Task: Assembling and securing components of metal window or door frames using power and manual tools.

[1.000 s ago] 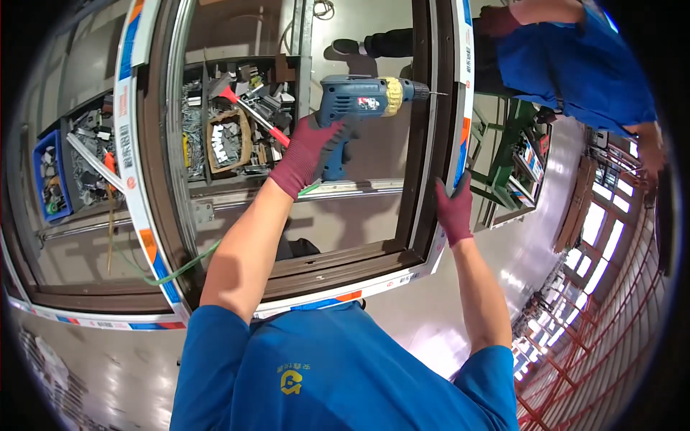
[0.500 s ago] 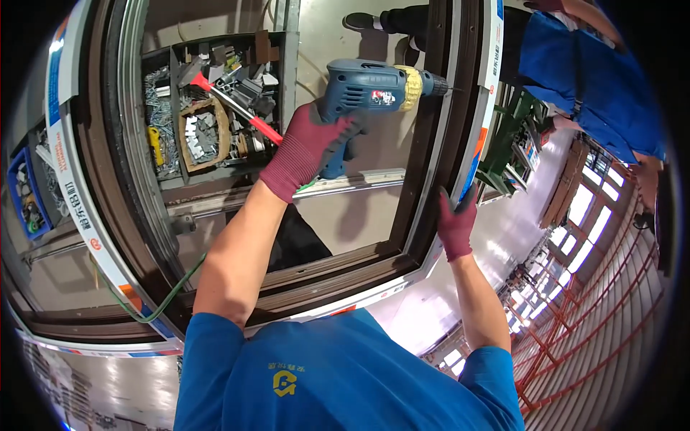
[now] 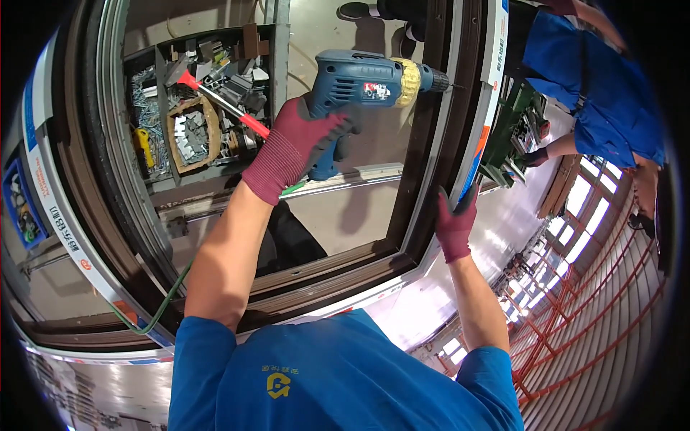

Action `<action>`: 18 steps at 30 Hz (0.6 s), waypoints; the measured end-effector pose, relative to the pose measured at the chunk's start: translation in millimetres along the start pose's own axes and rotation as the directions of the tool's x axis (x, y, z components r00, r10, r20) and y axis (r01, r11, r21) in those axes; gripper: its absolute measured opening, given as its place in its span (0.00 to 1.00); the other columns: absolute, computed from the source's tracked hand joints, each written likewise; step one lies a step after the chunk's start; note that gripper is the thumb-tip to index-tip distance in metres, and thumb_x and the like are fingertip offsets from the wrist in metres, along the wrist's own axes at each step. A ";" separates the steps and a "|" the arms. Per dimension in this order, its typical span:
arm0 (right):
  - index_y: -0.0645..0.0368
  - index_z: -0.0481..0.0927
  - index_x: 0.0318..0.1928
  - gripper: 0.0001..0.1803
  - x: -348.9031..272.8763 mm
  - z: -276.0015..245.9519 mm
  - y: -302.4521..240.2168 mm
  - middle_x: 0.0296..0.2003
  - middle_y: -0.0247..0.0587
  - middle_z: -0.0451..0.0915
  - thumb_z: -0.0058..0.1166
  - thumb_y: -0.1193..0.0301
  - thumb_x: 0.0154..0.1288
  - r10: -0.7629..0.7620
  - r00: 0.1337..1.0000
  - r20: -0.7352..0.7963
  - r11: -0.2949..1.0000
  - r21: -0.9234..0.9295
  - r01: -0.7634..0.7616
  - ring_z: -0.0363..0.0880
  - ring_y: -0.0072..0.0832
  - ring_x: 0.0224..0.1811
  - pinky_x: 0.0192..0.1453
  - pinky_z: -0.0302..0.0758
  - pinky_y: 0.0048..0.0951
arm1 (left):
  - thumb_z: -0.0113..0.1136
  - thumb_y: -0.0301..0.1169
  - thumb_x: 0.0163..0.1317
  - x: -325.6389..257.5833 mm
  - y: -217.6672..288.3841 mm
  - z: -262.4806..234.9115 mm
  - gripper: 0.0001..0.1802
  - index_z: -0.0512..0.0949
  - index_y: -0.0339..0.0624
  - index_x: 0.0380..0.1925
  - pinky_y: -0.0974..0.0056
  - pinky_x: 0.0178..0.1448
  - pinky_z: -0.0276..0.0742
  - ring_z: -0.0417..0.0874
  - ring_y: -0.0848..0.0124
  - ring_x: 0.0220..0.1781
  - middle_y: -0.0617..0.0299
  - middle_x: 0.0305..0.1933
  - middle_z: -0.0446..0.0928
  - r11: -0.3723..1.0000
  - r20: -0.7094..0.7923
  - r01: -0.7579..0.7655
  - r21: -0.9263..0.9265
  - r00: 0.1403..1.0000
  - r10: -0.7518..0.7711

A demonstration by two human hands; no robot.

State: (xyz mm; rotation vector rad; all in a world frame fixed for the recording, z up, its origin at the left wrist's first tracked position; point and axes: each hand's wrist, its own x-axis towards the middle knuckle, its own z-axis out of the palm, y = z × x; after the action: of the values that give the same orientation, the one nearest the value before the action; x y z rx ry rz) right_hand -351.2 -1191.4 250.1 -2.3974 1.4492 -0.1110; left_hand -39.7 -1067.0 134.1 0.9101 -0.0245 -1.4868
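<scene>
The left hand (image 3: 305, 140), in a dark red knit glove, is wrapped around the grip of a blue electric drill (image 3: 359, 82). The drill has a yellow collar and a dark chuck, and its bit points right, against the inner face of the brown window frame (image 3: 438, 144). The right hand (image 3: 455, 224), gloved the same, grips the frame's outer edge lower down. Behind the frame lies a tray of parts (image 3: 208, 108) with a red-handled tool (image 3: 223, 104) across it.

Grey concrete floor (image 3: 338, 215) beneath a compartmented parts tray (image 3: 208, 108) and brown window frame (image 3: 345, 266).
</scene>
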 end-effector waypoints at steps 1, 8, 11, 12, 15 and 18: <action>0.62 0.70 0.62 0.29 -0.1 0.0 0.0 0.47 0.58 0.87 0.71 0.68 0.66 0.003 1.000 0.003 1.000 -0.010 -0.003 0.88 0.55 0.50 0.54 0.81 0.44 | 0.70 0.37 0.72 0.2 -1.3 2.0 0.17 0.83 0.34 0.50 0.64 0.32 0.79 0.84 0.72 0.30 0.58 0.39 0.87 1.000 0.002 0.002 -0.001 1.000 -0.002; 0.71 0.68 0.69 0.37 -1.7 -2.9 -8.0 0.59 0.61 0.81 0.71 0.70 0.66 0.143 0.986 0.090 0.989 0.031 -0.147 0.81 0.49 0.63 0.70 0.73 0.42 | 0.74 0.37 0.69 1.3 10.2 8.5 0.17 0.83 0.32 0.46 0.62 0.40 0.84 0.88 0.70 0.38 0.56 0.39 0.88 0.995 -0.061 0.066 0.078 0.996 -0.061; 0.69 0.68 0.69 0.37 -1.6 -3.0 -7.9 0.58 0.59 0.82 0.71 0.70 0.65 0.117 0.990 0.080 0.992 0.037 -0.120 0.82 0.48 0.62 0.68 0.75 0.41 | 0.75 0.38 0.68 0.4 13.9 10.5 0.18 0.84 0.33 0.44 0.63 0.40 0.82 0.86 0.72 0.35 0.59 0.37 0.88 0.988 -0.096 0.038 0.149 0.995 -0.023; 0.69 0.68 0.69 0.37 -1.4 -3.3 -7.3 0.58 0.59 0.83 0.72 0.70 0.65 0.121 0.989 0.085 0.990 0.058 -0.126 0.83 0.47 0.61 0.68 0.75 0.41 | 0.75 0.39 0.67 -1.2 17.2 13.3 0.18 0.85 0.33 0.43 0.64 0.41 0.81 0.85 0.74 0.34 0.59 0.37 0.88 0.977 -0.110 0.052 0.207 0.994 -0.029; 0.69 0.68 0.68 0.37 0.0 -1.9 -8.9 0.58 0.59 0.83 0.72 0.70 0.65 0.139 0.986 0.092 0.986 0.079 -0.146 0.83 0.46 0.61 0.67 0.75 0.41 | 0.69 0.37 0.71 -1.0 13.0 16.1 0.16 0.83 0.35 0.49 0.63 0.28 0.78 0.82 0.69 0.24 0.54 0.37 0.84 0.987 -0.102 0.030 0.161 0.995 -0.013; 0.70 0.68 0.68 0.37 -0.3 -2.5 -6.8 0.58 0.59 0.83 0.73 0.69 0.65 0.162 0.982 0.098 0.981 0.089 -0.171 0.83 0.46 0.61 0.67 0.75 0.41 | 0.75 0.40 0.67 -4.8 10.2 18.8 0.19 0.86 0.33 0.43 0.64 0.41 0.80 0.84 0.75 0.35 0.60 0.35 0.88 0.998 -0.115 0.038 0.056 0.993 -0.032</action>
State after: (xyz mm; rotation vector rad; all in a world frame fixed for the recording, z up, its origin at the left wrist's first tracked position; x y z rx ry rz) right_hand -346.2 -1188.9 254.8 -2.1658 1.5578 -0.0319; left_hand -42.0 -1074.1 154.7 1.0455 0.0324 -1.4709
